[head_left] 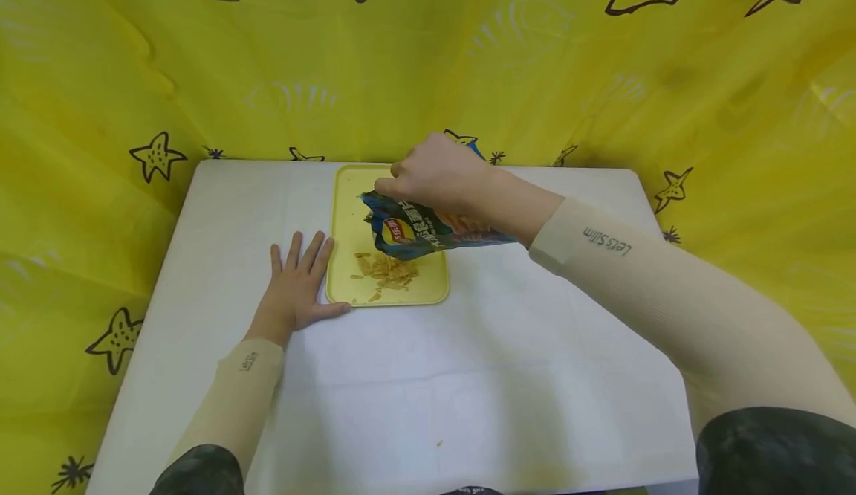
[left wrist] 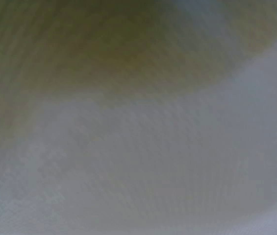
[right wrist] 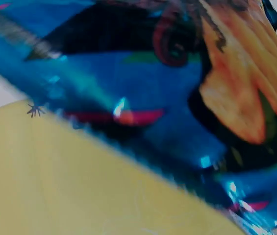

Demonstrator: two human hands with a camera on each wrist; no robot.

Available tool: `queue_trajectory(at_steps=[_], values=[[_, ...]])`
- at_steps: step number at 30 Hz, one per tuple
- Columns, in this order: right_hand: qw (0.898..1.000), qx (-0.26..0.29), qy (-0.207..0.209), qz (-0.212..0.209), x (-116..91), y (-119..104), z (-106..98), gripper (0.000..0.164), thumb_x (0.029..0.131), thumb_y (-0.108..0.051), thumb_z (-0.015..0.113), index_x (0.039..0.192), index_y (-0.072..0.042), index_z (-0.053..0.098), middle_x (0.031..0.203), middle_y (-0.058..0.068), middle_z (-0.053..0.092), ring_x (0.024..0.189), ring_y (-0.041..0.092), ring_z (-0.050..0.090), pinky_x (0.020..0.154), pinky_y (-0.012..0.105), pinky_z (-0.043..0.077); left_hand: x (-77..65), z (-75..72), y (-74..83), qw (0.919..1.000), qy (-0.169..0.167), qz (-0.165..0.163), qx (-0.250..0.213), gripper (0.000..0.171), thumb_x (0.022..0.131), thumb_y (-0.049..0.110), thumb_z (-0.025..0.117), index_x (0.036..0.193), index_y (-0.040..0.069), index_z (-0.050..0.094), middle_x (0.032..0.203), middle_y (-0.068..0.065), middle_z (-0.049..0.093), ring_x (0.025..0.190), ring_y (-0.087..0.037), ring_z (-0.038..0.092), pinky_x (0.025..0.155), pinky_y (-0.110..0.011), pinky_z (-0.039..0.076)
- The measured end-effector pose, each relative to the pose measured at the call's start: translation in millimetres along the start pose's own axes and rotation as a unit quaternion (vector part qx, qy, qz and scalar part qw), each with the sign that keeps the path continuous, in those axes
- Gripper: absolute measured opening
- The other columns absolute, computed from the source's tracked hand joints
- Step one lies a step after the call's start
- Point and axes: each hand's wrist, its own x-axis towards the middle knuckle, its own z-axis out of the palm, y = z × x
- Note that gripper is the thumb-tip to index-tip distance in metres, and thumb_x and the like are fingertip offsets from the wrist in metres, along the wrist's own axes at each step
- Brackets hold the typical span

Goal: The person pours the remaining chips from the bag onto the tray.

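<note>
My right hand (head_left: 441, 172) grips a blue and dark chip bag (head_left: 428, 231) by its upper side, over the yellow tray (head_left: 344, 220). The bag lies tilted on its side, its torn mouth facing left above the tray. Broken potato chips (head_left: 388, 272) lie in a small heap on the near part of the tray. Flat at the tray's left edge rests my left hand (head_left: 294, 290), fingers spread, thumb at the near left corner. The bag (right wrist: 143, 88) fills much of the right wrist view. Blur covers the left wrist view.
The tray sits on a white-covered table (head_left: 414, 391), toward its far edge. A yellow curtain (head_left: 401, 71) with star and fish drawings hangs behind and at both sides. A small crumb (head_left: 439, 443) lies near the front edge.
</note>
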Motion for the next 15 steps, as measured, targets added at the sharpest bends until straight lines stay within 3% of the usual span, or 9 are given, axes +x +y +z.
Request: queue_trajectory(at_steps=[4,15], values=[[1.0,-0.005,-0.01,-0.01,0.5,-0.6,1.0,0.021,0.092,-0.008,0.068,0.108,-0.018,0.06,0.07,0.0,0.062,0.051,0.014,0.036,0.049,0.033,0.047,1.5,1.4,-0.4,1.0,0.0,0.001,-0.002,0.123,0.071,0.098,0.028,0.161,0.021,-0.005,0.169,-0.007,-0.006,0.152,-0.04,-0.014,0.114,-0.067,-0.015],[1.0,-0.011,-0.013,-0.011,2.6,-1.5,-5.1,0.016,0.094,-0.006,0.064,0.104,-0.018,0.059,0.065,-0.002,0.056,0.051,0.014,0.036,0.048,0.031,0.042,0.8,1.5,-0.5,1.0,0.005,0.001,-0.006,0.124,0.07,0.098,0.029,0.161,0.021,-0.004,0.169,-0.007,-0.006,0.152,-0.04,-0.014,0.114,-0.068,-0.014]])
